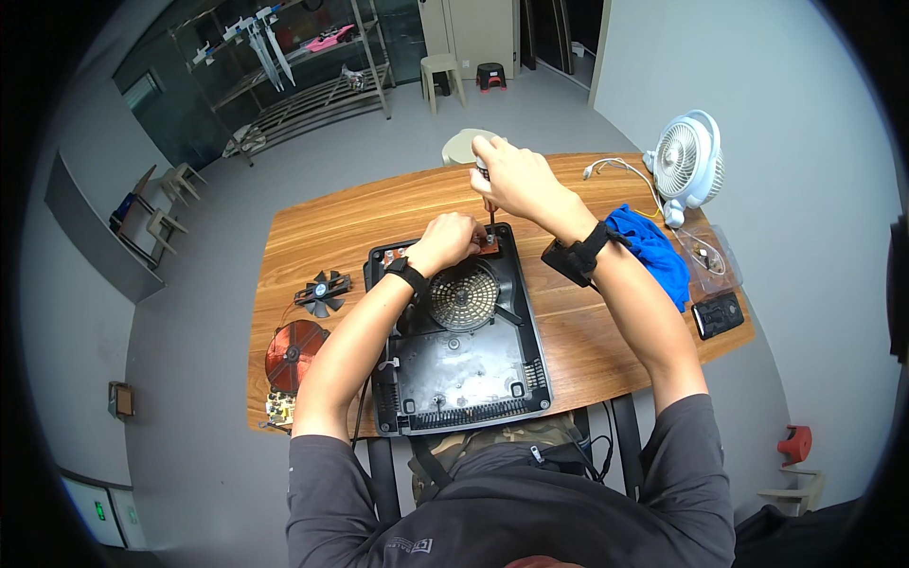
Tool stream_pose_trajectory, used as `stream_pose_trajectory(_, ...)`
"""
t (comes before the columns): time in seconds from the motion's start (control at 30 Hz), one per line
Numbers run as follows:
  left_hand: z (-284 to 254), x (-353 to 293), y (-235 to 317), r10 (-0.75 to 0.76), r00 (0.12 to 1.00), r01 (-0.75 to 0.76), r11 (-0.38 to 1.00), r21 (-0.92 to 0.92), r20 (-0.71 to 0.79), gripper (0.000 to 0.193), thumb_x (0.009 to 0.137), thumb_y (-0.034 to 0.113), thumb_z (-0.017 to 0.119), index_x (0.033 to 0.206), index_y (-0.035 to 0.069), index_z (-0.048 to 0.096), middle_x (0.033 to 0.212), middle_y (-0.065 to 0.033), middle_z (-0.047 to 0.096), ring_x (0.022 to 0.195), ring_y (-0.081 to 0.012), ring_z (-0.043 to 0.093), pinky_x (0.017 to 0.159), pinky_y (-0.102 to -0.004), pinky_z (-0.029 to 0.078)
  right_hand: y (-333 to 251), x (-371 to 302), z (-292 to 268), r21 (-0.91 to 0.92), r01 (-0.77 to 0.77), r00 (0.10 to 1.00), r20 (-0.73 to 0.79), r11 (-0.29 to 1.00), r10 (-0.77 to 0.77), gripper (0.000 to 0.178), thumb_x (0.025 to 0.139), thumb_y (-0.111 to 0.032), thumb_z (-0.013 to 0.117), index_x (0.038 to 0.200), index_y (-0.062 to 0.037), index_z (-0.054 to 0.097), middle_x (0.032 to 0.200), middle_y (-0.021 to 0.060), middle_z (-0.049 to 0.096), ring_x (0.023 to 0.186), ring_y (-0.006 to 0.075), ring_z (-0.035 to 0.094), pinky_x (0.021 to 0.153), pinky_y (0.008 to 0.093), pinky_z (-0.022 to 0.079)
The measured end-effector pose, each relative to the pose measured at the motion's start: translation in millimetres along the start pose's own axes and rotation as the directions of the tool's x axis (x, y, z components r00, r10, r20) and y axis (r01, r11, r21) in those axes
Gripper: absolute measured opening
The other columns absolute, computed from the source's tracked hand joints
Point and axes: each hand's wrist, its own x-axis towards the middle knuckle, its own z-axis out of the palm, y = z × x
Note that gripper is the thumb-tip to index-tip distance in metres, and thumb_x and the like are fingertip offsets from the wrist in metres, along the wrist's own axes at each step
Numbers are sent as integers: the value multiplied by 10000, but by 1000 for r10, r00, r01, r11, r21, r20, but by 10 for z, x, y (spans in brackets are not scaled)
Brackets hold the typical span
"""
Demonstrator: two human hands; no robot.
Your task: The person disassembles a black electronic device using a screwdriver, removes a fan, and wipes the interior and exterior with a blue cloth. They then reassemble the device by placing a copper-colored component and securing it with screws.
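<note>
A black induction cooker housing [445,374] lies open on the wooden table in front of me, with a round vent grille inside. At its far end sits a narrow reddish-brown circuit board [489,246]. My left hand [449,240] is over this board, its fingers curled down against it; the fingertips are partly hidden. Above the board's right part, my right hand [519,180] is closed around the handle of a screwdriver [491,218]. The shaft points down, its tip at the board near the left fingers.
Left of the housing lie a black fan [324,294], a copper coil [294,355] and a populated circuit board [280,408]. To the right are a blue cloth [651,254], a white desk fan [684,159], a clear plastic tray [727,270] and a black box [718,315].
</note>
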Motion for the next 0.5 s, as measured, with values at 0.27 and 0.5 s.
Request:
stream_pose_trajectory(0.27, -3, -6, 12, -28, 1000, 28, 1000, -11, 5, 237, 771, 112, 761, 1002, 65, 788, 933, -172, 756, 898, -360, 719, 844, -449, 562, 1, -5, 18, 144, 38, 999, 19, 989, -41, 275, 860, -159, 630, 1079, -38, 515, 948, 175, 609, 895, 399, 634, 777, 474, 520)
stream_pose_trajectory(0.5, 23, 14, -28, -17, 1000, 17, 999, -31, 1, 240, 773, 117, 761, 1006, 66, 788, 947, -168, 757, 900, -358, 719, 847, -445, 563, 89, -7, 128, 204, 129, 986, -133, 970, -103, 305, 849, -171, 663, 1092, -52, 522, 1004, 173, 588, 894, 403, 628, 814, 483, 519)
